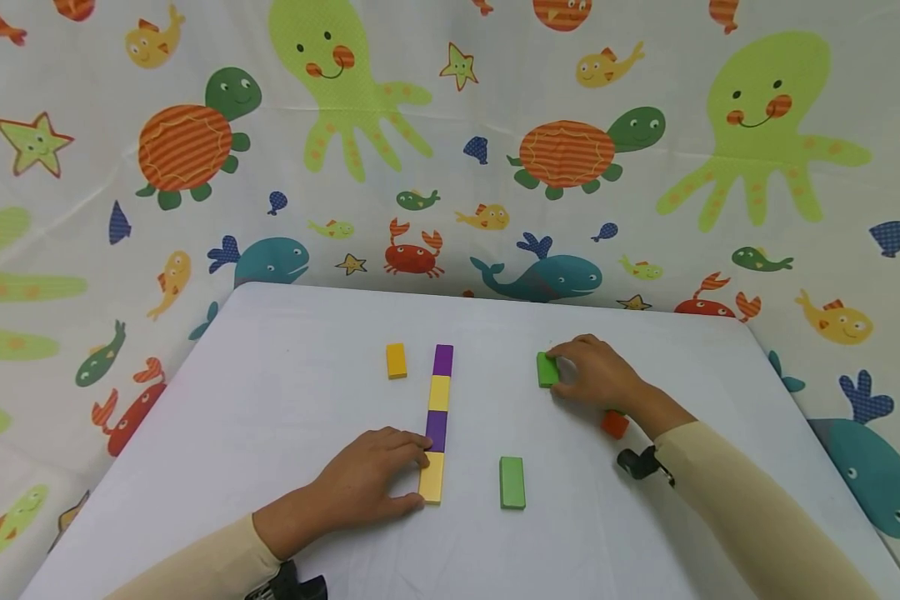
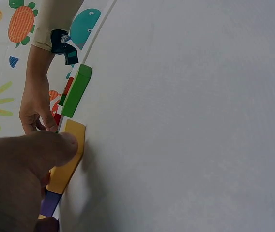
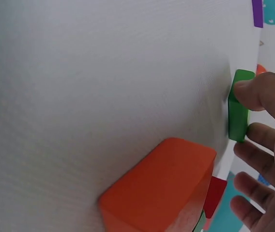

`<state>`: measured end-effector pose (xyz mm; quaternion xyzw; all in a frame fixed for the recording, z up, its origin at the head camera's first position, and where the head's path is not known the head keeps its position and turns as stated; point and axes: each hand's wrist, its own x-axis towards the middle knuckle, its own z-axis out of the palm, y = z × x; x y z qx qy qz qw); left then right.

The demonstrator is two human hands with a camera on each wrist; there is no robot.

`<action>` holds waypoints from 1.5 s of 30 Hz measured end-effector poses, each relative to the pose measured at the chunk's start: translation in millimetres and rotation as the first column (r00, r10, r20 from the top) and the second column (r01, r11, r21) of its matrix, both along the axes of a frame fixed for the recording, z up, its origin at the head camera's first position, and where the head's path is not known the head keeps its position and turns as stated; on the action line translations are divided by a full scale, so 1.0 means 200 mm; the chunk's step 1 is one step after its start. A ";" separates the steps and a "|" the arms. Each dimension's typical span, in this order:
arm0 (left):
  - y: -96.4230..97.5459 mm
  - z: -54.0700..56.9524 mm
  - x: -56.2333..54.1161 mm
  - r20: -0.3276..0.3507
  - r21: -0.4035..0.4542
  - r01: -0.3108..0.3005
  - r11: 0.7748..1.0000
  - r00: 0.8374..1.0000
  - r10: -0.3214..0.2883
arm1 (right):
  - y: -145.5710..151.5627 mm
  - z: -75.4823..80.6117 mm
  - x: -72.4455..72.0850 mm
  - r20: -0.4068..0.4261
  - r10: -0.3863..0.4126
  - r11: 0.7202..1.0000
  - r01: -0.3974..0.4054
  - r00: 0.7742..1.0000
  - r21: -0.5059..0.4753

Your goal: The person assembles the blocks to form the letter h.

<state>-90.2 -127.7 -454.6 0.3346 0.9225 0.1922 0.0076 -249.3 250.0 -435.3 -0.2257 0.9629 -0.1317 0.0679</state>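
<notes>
A straight row on the white table alternates purple and yellow blocks. My left hand [image 1: 367, 479] touches its left side, thumb at the nearest yellow block [image 1: 432, 479] and fingertips by the neighbouring purple block [image 1: 437, 431]. The left wrist view has the thumb overlapping that yellow block [image 2: 72, 166]. Farther back on the right, my right hand [image 1: 600, 372] pinches a green block [image 1: 546, 371] between thumb and fingers. In the right wrist view, the thumb lies on this green block [image 3: 238, 118], with a fingertip at its lower end.
Left of the row's far end lies a separate orange-yellow block [image 1: 396, 361]. A second green block [image 1: 512, 483] lies to the right of the row's near end. Under my right wrist is an orange-red block [image 1: 613, 424], partly hidden. A cloth with sea animals [image 1: 450, 167] hangs behind the table.
</notes>
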 end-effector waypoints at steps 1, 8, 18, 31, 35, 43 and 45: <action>0.00 0.00 0.00 -0.001 0.000 0.001 1.000 1.000 -0.001 | 0.00 0.00 0.00 -0.003 0.001 1.000 -0.001 1.000 0.002; 0.00 0.00 0.00 0.005 -0.005 -0.001 1.000 1.000 0.001 | -0.01 0.00 -0.01 -0.006 0.000 1.000 0.000 1.000 -0.005; 0.00 -0.01 -0.01 -0.012 -0.002 0.003 1.000 1.000 -0.003 | -0.02 0.00 0.03 -0.013 0.013 0.999 -0.013 1.000 -0.039; 0.00 -0.01 0.00 -0.008 0.004 0.001 1.000 1.000 -0.001 | -0.06 0.01 0.12 -0.020 0.074 0.994 -0.075 0.997 -0.075; 0.00 0.00 0.00 0.001 0.006 0.000 1.000 1.000 0.000 | -0.07 0.01 0.15 -0.037 0.087 0.993 -0.089 0.996 -0.078; 0.01 0.00 0.00 0.001 0.003 -0.001 1.000 1.000 0.001 | -0.09 0.01 0.22 -0.071 0.130 0.984 -0.137 0.989 -0.113; 0.01 0.00 0.00 0.001 0.001 0.001 1.000 1.000 -0.001 | -0.10 0.01 0.23 -0.082 0.152 0.980 -0.160 0.985 -0.114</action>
